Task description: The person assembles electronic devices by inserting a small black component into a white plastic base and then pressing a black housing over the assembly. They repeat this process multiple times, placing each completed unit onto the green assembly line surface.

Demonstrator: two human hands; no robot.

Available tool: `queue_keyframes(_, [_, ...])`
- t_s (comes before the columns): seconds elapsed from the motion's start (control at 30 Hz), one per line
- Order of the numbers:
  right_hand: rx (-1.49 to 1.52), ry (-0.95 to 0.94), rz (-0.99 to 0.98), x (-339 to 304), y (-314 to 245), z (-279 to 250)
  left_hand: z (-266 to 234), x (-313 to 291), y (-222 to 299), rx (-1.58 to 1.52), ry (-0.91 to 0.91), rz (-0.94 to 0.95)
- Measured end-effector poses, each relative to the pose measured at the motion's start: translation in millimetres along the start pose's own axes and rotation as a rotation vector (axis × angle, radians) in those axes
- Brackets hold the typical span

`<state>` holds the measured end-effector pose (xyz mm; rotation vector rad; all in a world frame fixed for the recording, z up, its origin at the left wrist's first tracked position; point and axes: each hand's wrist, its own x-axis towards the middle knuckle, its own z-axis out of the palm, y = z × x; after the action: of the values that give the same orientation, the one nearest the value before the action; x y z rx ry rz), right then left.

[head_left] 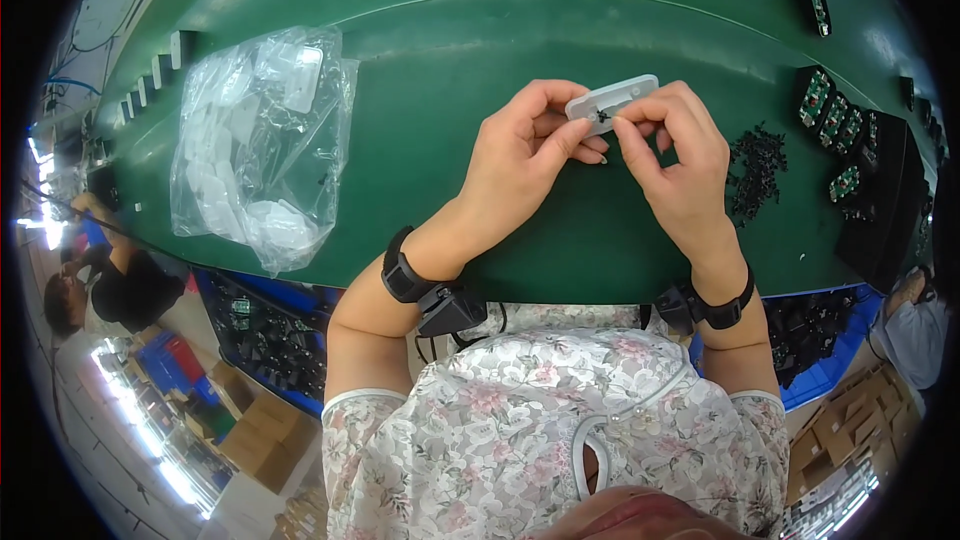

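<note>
Between my two hands, above the green table, is a small white plastic cover (630,90), its hollow inner side showing. My left hand (530,145) grips the cover's left end between thumb and fingers. At the inner face, the thumb and fingers of my right hand (682,145) are pinched together beside a tiny black part (602,115). Whether that part is in the pinch or resting in the cover, I cannot tell. Just right of my right hand lies a loose pile of small black parts (758,168).
On the left lies a clear plastic bag (262,145) of white covers. Black housings with green circuit boards (835,120) stand at the right. Blue bins (820,340) of black parts sit below the table's near edge. Other people are at the far left and right.
</note>
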<state>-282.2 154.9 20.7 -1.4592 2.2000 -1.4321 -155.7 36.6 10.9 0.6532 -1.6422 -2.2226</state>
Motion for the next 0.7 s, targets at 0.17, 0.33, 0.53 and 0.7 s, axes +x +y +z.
queue_keyframes(0.17, [-0.066, 0.008, -0.012, -1, 1, 4, 4, -1, -2, -0.024, 0.008, -0.03])
queue_keyframes(0.33, [0.027, 0.003, 0.048, -2, 3, 8, 11, -4, -10, 0.086, 0.057, 0.166])
queue_keyframes(0.53, [-0.051, 0.048, -0.057, -4, 2, 14, 9, -5, -9, 0.386, 0.115, 0.29])
queue_keyframes(0.7, [-0.076, -0.006, -0.064, -8, 5, 13, 6, -4, -9, 0.325, 0.124, 0.287])
